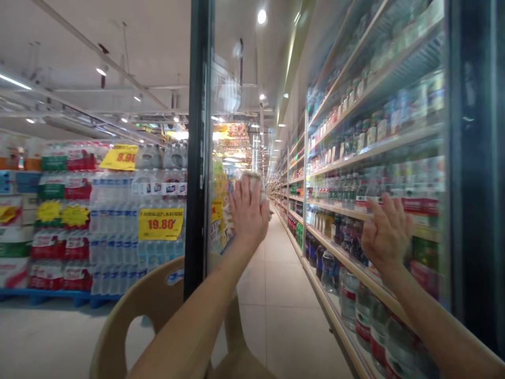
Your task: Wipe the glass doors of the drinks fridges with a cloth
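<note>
My left hand [249, 209] is stretched up with its fingers laid over a pale cloth [252, 175], pressing it to a glass door pane [252, 131]. Only the cloth's edges show around the fingers and palm. Further right, my right hand [389, 234] is raised at the same pane, with fingers apart and slightly bent and nothing visible in it. Whether its fingertips touch the glass, I cannot tell. The door's dark frame [198, 158] runs upright to the left of my left hand.
Shelves of bottled drinks [355, 142] appear in and behind the glass at right. A brown chair [145, 289] stands low at left. Beyond it are stacked packs of bottled water [114, 226] with yellow price signs [161, 223]. Tiled floor [272, 284] runs down the middle.
</note>
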Available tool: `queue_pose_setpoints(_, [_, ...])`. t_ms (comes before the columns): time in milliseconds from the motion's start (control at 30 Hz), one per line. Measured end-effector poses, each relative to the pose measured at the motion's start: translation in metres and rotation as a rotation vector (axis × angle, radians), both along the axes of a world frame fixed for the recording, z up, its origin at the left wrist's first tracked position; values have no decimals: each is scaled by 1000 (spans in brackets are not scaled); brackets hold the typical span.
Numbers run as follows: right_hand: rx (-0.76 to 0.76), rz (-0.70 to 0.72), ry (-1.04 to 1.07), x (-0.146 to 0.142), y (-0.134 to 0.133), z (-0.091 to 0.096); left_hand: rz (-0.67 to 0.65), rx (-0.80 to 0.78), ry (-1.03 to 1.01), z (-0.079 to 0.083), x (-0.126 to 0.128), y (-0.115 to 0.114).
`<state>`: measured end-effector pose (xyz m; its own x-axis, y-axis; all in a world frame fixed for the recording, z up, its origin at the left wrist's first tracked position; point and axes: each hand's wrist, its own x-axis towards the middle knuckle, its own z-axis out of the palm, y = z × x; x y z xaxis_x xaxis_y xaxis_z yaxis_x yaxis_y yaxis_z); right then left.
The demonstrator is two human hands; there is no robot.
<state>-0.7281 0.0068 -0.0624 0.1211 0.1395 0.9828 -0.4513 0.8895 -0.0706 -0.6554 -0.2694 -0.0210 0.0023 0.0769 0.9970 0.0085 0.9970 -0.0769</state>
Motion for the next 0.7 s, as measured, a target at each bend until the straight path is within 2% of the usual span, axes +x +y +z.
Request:
queue_pose_setpoints(33, [0, 0, -5, 0, 0, 0, -18, -69, -38, -8, -2, 9])
queue_pose_setpoints(67, [-1, -3, -2, 0, 0, 0, -48, -231, -96, -20, -3, 20])
queue_pose_setpoints(133, [-3, -14, 13, -1, -1, 0, -127, -685, -217, -45, -5, 43])
queue_pose_setpoints(167, [-2, -20, 20, -1, -1, 0, -159, -877, -252, -54, -6, 51])
queue_pose_setpoints(200, [0, -24, 21, -1, -1, 0, -175, -993, -263, -56, -6, 56])
queue_pose_setpoints(233, [0, -27, 17, -1, 0, 0, -176, -1023, -263, -51, -7, 57])
queue_pose_setpoints(267, [-3, -29, 11, -1, 0, 0, -162, -971, -258, -40, -6, 54])
queue_pose_setpoints(333, [-13, -35, 1, -1, 0, 0, -110, -707, -232, -7, -6, 43])
queue_pose_setpoints(400, [-19, -38, 2, -1, 0, 0, -69, -371, -161, 24, -5, 32])
queue_pose_setpoints(433, [-19, -38, 6, -1, -1, 0, -53, -235, -123, 31, -5, 29])
queue_pose_setpoints(467, [-15, -37, 8, -1, -1, 0, -41, -156, -95, 32, -5, 30])
queue_pose_setpoints(500, [-9, -37, 12, -1, -1, 0, -39, -163, -90, 27, -5, 33])
queue_pose_setpoints(533, [-3, -38, 17, -1, -1, 0, -50, -264, -105, 17, -5, 38])
queue_pose_setpoints(633, [6, -55, 44, -1, -1, 1, -126, -864, -214, -17, -6, 51])
queue_pose_setpoints(667, [7, -61, 52, -1, -1, 1, -142, -1004, -241, -20, -6, 52])
queue_pose_setpoints(700, [6, -64, 56, -1, 0, 1, -142, -1057, -257, -17, -6, 49])
